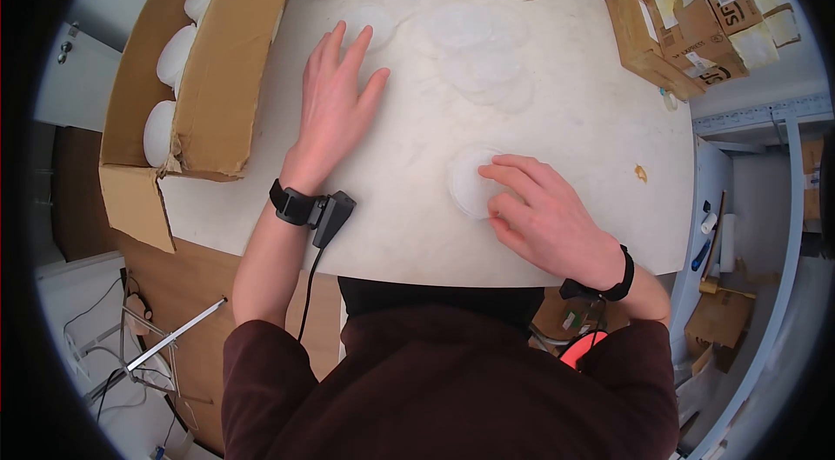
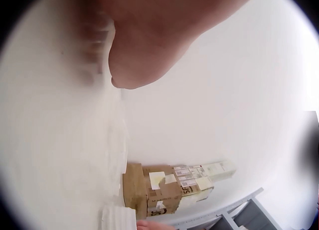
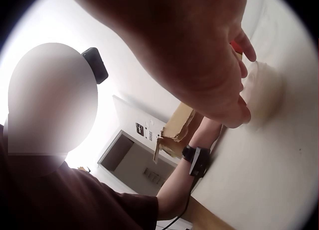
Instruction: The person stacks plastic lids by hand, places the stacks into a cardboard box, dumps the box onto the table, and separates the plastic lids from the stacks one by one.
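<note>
My left hand (image 1: 335, 99) is over the left part of the table with its fingers spread and nothing in its grasp. Its fingertips overlap a clear, thin round disc (image 1: 374, 30) in the head view. My right hand (image 1: 552, 216) is at a whitish round stack (image 1: 470, 186) near the table's front edge, with bent fingers at the stack's right side. From the left wrist, the stack (image 2: 118, 218) shows a ridged side. In the right wrist view, fingertips lie right at the rim of the pale stack (image 3: 266, 88); whether they pinch it I cannot tell.
Several clear round discs (image 1: 483, 60) lie overlapping at the table's back middle. A tall open cardboard box (image 1: 230, 69) with white rounded items (image 1: 178, 56) stands on the left. Cardboard parcels (image 1: 696, 21) sit at the back right, above a grey-blue shelf frame (image 1: 796, 199).
</note>
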A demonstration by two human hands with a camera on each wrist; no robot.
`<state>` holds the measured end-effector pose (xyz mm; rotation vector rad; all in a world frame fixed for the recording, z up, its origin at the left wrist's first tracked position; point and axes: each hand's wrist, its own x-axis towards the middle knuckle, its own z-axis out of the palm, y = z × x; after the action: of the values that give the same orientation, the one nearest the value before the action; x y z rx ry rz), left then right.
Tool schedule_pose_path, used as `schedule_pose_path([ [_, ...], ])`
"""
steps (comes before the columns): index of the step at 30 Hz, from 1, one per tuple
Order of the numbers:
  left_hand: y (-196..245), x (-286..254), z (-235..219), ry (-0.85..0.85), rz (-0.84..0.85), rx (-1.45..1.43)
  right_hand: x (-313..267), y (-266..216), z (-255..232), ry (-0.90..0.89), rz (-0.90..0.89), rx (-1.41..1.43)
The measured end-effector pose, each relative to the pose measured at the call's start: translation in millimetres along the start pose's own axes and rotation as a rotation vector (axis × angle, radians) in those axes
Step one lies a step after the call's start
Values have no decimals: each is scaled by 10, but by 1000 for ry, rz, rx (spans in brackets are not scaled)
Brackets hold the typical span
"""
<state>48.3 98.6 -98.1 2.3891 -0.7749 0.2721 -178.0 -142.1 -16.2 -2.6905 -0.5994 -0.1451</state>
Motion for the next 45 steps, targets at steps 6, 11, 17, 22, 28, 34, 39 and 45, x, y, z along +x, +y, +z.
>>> schedule_pose_path([
  [6,-78,17,53,-20,-5,138,6,-15,4,-96,37,0],
  [11,-95,37,74,7,-11,164,28,34,40,-78,45,24],
  [17,-48,69,13,-7,-77,80,76,86,94,-48,68,79],
  [22,-30,71,-25,7,-59,72,142,56,104,-30,59,145],
  [28,296,96,-344,-264,-248,-859,165,84,101,52,72,212],
  [34,664,-77,-532,-617,-231,-1341,166,94,34,302,326,663],
  [39,763,-190,-407,-576,-73,-1094,237,28,91,271,454,1181],
  [45,794,-270,-262,-423,141,-771,145,95,246,300,488,1184],
])
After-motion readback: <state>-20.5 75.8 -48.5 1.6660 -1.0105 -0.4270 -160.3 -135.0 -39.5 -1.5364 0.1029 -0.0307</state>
